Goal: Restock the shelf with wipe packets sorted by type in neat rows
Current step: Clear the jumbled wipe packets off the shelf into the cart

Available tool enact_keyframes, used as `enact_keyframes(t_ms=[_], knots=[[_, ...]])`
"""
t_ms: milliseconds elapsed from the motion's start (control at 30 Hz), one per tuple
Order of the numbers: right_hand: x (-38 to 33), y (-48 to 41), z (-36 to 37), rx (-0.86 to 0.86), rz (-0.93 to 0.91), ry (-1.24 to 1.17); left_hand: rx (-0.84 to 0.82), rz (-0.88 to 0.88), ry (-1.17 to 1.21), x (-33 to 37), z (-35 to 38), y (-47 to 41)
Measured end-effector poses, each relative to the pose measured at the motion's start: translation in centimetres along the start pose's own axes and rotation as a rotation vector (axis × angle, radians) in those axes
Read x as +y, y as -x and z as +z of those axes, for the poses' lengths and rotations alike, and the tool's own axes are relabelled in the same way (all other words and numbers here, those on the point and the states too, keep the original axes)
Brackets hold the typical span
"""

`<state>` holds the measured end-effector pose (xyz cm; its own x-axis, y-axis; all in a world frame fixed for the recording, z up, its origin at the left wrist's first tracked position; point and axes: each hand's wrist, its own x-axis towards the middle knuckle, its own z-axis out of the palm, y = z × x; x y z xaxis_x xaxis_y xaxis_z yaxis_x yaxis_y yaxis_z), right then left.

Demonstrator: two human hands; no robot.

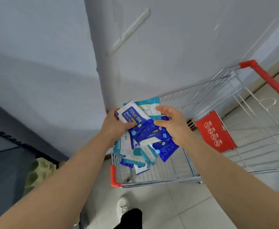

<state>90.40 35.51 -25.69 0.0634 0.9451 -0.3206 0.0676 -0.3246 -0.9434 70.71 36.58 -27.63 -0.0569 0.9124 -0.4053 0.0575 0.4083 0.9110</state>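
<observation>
I hold a loose stack of wipe packets above a wire shopping cart (152, 180). On top lies a blue and white alcohol wipe packet (132, 115) marked 75%, with a teal and white packet (148, 105) behind it. My left hand (114, 128) grips the stack from the left, thumb pressed on the top packet. My right hand (172, 124) is at the stack's right edge with fingers spread, fingertips touching the packets. More blue packets (166, 148) and teal packets (135, 160) hang below the stack or lie in the cart; I cannot tell which.
The cart has a red handle (267, 81), a red child-seat flap (215, 131) and a red corner bumper (113, 176). A grey wall corner (102, 80) stands right behind it. A dark shelf edge (6, 134) is at the left. My shoe (124, 207) is on the tiled floor.
</observation>
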Motion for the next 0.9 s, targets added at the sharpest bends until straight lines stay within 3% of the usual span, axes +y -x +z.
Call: enact_keyframes(t_ms=[333, 667, 767, 900], knots=[[17.8, -13.5, -0.4, 0.042, 0.163, 0.003, 0.077, -0.154, -0.189, -14.7, 5.2, -13.5], [31.0, -20.6, 1.0, -0.012, 0.234, 0.122, 0.219, -0.235, -0.374, -25.8, 7.8, -19.7], [32.7, -21.4, 1.0, -0.069, 0.208, 0.25, 0.248, -0.262, -0.462, -27.4, 8.1, -20.2], [32.7, -22.1, 0.5, -0.236, 0.057, 0.639, 0.286, -0.291, -0.598, -27.7, 8.1, -19.9]])
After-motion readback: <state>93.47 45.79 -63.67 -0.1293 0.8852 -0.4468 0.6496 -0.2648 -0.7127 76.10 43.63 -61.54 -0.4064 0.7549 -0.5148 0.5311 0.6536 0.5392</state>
